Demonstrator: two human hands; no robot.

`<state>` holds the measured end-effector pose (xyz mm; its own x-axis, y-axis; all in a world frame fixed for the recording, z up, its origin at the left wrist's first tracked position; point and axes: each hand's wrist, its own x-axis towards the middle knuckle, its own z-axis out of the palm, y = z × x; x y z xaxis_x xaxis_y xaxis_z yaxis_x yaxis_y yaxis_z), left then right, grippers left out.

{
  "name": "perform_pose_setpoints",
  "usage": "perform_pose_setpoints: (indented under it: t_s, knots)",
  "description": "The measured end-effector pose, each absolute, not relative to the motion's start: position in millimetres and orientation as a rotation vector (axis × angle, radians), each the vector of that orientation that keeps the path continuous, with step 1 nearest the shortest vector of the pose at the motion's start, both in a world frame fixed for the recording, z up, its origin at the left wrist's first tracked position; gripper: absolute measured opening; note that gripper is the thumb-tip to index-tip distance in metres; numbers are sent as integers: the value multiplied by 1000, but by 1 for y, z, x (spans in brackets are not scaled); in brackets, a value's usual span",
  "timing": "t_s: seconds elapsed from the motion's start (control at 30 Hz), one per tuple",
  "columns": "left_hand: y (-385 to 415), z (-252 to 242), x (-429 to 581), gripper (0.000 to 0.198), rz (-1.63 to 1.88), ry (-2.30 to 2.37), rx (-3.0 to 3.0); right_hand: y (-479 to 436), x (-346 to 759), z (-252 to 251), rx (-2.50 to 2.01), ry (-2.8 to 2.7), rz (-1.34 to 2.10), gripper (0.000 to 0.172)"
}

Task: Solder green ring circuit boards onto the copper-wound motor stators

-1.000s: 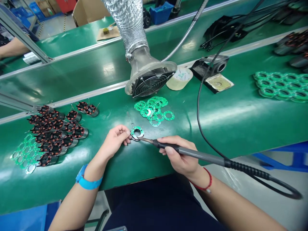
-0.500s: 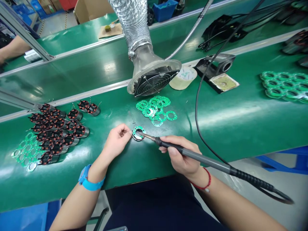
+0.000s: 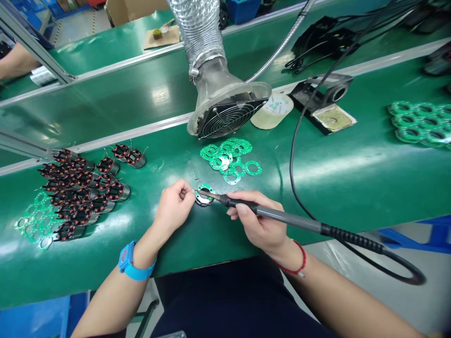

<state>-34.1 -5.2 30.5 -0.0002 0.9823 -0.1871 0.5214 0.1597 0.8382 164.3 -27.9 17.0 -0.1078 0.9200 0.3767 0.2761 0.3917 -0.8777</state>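
A round motor part with a green ring board (image 3: 205, 199) on top stands on the green bench (image 3: 218, 239). My left hand (image 3: 175, 202) is closed in a pinch at its left edge; what the fingertips hold is too small to make out. My right hand (image 3: 260, 218) grips a soldering iron (image 3: 289, 217) like a pen. The iron's tip reaches over the board's left side, close to my left fingertips. Behind the part lies a loose pile of green ring boards (image 3: 229, 157).
Copper-wound motor parts (image 3: 84, 188) stand at the left beside more green boards (image 3: 37, 218). A fume extractor (image 3: 229, 112) hangs behind the pile. To its right are a tape roll (image 3: 273, 110), an iron stand (image 3: 322, 103) and stacked boards (image 3: 419, 122). The iron's cable (image 3: 292, 155) crosses the bench.
The iron has moved left across the board, its tip now nearer my left fingertips, and its handle end has swung a little left. My left hand keeps its pinch. The view has shifted slightly.
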Motion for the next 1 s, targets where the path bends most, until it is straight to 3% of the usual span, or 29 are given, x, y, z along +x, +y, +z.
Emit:
perform_pose_setpoints:
  t_s: [0.4,0.53,0.8,1.0]
  knots:
    - [-6,34,-28,13,693,1738,1558,-35,164,16,-998,-1663,632,17]
    - [-7,35,-28,13,682,1762,1573,-29,164,13,-1055,-1474,715,28]
    - [-5,36,-28,12,676,1772,1584,-8,145,19,-1186,-1969,740,45]
    - [-2,28,-33,12,707,1652,1466,-11,139,2,-1220,-1932,772,54]
